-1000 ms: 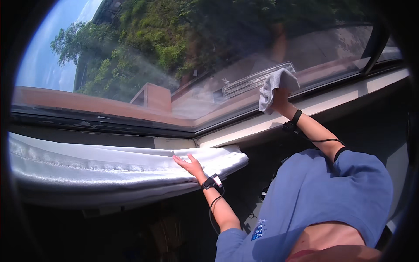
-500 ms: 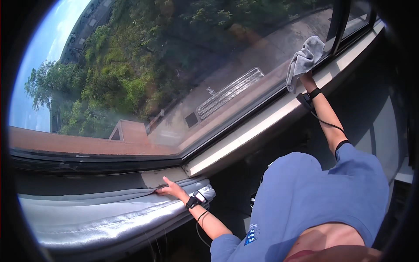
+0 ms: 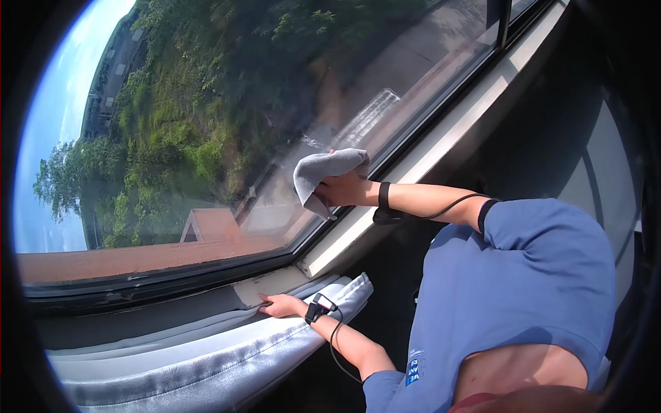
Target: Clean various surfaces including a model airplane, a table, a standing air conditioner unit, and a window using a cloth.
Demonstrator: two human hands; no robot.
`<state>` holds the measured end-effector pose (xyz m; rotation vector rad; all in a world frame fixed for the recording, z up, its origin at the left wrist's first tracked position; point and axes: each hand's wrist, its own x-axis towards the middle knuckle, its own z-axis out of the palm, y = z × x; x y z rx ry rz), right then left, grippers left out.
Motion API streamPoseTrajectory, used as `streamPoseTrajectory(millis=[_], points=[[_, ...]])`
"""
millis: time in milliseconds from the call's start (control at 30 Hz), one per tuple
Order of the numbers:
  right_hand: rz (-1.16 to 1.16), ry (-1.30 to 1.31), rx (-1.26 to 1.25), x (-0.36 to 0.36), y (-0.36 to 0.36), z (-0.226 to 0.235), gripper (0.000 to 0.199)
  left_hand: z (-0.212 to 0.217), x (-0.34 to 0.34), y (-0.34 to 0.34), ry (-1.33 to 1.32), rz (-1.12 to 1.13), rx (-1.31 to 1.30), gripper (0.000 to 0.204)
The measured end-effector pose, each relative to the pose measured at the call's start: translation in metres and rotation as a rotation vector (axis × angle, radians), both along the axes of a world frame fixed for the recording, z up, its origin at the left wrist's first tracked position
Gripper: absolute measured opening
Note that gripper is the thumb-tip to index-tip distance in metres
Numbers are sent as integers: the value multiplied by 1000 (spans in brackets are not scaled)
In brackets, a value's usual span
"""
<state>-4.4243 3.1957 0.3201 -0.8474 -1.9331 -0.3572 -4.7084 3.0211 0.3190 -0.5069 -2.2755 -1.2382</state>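
Note:
My right hand [image 3: 346, 191] holds a grey cleaning cloth [image 3: 323, 165] against the large window pane [image 3: 275, 138], near the lower corner of the frame. The cloth drapes over the fingers and hides most of them. Lower left, my left hand [image 3: 279, 305] grips the upper edge of a grey curtain [image 3: 206, 351] with a shiny silver face, bunched below the window. Some of its fingertips are hidden in the folds.
A pale sill [image 3: 420, 155] runs along the black window frame [image 3: 441, 101] to the upper right and meets another sill section at a corner by the curtain. Each wrist wears a black strap [image 3: 383, 199] with a cable. Trees and a paved yard show through the glass.
My right hand has swept the cloth from the far right end of the pane leftward, close to the corner. My left hand stays on the curtain, which has shifted slightly.

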Motion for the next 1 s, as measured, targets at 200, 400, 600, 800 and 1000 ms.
streamPoseTrajectory(millis=[200,400,600,800,1000], points=[[21,72,-155,53,12,10,32,9,7,10,-56,-102,-114,51],[-435,313,-147,204,74,31,52,-5,-10,-1,-35,-85,-71,47],[-603,519,331,460,165,3,37,-13,-17,18,-47,-143,0,43],[-1068,191,195,387,147,42,26,-11,-14,8,10,-105,-10,43],[52,548,35,221,119,16,62,-9,-10,5,-55,-79,-30,43]])
